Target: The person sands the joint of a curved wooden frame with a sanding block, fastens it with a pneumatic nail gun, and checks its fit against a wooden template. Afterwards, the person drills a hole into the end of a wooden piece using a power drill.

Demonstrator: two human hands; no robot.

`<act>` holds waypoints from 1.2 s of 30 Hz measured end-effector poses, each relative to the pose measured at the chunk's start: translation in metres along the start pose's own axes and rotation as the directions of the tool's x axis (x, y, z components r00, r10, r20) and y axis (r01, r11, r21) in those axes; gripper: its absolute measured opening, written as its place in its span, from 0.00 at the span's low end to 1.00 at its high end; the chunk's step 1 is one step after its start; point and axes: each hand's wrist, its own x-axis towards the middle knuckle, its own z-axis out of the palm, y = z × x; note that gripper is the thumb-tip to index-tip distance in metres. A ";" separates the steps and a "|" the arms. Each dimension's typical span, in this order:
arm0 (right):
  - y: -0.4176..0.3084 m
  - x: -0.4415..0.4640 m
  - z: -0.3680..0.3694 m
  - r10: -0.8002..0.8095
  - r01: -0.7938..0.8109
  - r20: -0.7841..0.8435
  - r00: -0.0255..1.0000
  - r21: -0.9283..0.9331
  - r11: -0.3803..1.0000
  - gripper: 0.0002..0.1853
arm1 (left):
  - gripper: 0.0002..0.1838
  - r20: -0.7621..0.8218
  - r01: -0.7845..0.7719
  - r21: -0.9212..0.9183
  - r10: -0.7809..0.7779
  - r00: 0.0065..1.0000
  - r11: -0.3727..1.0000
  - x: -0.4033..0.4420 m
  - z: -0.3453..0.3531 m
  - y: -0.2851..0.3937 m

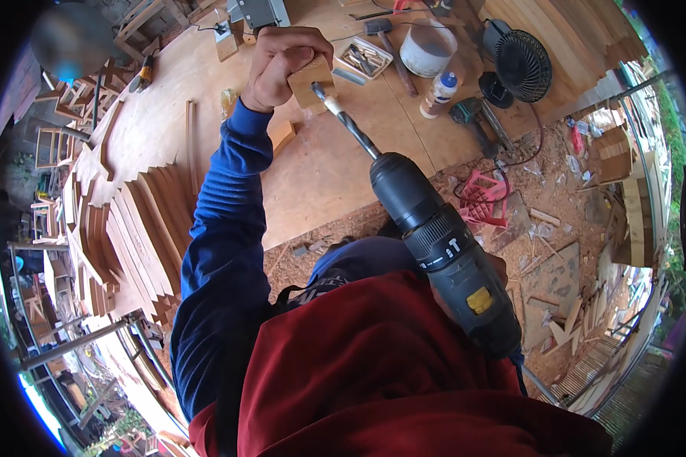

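My left hand is closed round a small wooden block above the workbench, with its end facing the drill. A black power drill reaches up from the lower right, and the tip of its long bit meets the face of the block. White material shows on the bit near the tip. Behind the drill's body my right hand shows only in part, wrapped at its grip; most of its fingers are hidden.
On the workbench are a tray of bits, a hammer, a white bucket, a glue bottle, a second drill and a fan. Stacked boards stand left; a pink stool is right.
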 end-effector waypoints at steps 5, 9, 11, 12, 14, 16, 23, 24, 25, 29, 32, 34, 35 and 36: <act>-0.002 0.001 -0.003 0.019 -0.021 0.032 0.999 0.039 0.999 0.15 | 0.22 -0.003 0.011 -0.004 -0.011 1.000 1.000 0.000 0.000 0.002; 0.005 0.000 0.003 0.103 -0.109 0.037 0.994 0.251 0.962 0.15 | 0.22 -0.003 0.014 -0.018 -0.014 1.000 1.000 -0.001 0.000 -0.001; 0.007 -0.001 0.003 0.121 -0.128 0.044 0.992 0.285 0.950 0.16 | 0.22 0.003 0.008 -0.025 -0.008 1.000 1.000 -0.001 -0.002 -0.002; 0.007 -0.001 0.002 0.120 -0.128 0.046 0.992 0.278 0.952 0.16 | 0.22 0.007 0.005 -0.030 -0.005 1.000 1.000 -0.001 -0.002 -0.002; 0.007 0.001 0.001 0.112 -0.120 0.048 0.993 0.254 0.960 0.16 | 0.22 -0.002 0.006 -0.025 -0.006 1.000 1.000 0.001 -0.001 -0.001; 0.006 0.001 0.000 0.100 -0.109 0.050 0.994 0.229 0.967 0.16 | 0.22 -0.007 0.007 -0.018 -0.007 1.000 1.000 0.000 0.000 -0.001; 0.004 0.001 0.000 0.068 -0.074 0.048 0.997 0.148 0.986 0.17 | 0.22 0.003 0.009 0.001 -0.009 1.000 1.000 0.001 0.001 0.001; 0.004 0.001 -0.001 0.062 -0.068 0.044 0.997 0.135 0.989 0.17 | 0.22 0.003 0.016 -0.004 -0.016 1.000 1.000 0.001 0.001 0.001; 0.003 0.001 -0.001 0.056 -0.061 0.044 0.997 0.121 0.991 0.17 | 0.22 0.002 0.013 -0.007 -0.013 1.000 1.000 0.001 0.001 0.000; 0.003 0.002 -0.001 0.031 -0.034 0.040 0.999 0.056 0.998 0.17 | 0.22 -0.002 0.008 -0.012 -0.008 1.000 1.000 0.000 0.002 -0.001; 0.003 0.002 0.000 0.009 -0.009 0.039 0.999 0.001 1.000 0.17 | 0.22 0.000 -0.001 0.001 0.001 1.000 1.000 -0.001 0.001 -0.001; 0.002 0.002 0.000 -0.005 0.007 0.038 0.999 -0.053 0.999 0.17 | 0.20 0.000 -0.030 -0.003 0.030 1.000 1.000 -0.001 0.000 -0.001; 0.003 0.002 0.001 -0.012 0.015 0.041 0.999 -0.068 0.998 0.17 | 0.19 -0.001 -0.056 -0.012 0.056 0.998 0.998 0.000 0.000 -0.002; 0.003 0.002 0.001 -0.017 0.021 0.043 0.999 -0.094 0.995 0.18 | 0.18 -0.002 -0.081 -0.021 0.081 0.997 0.997 0.000 0.000 -0.003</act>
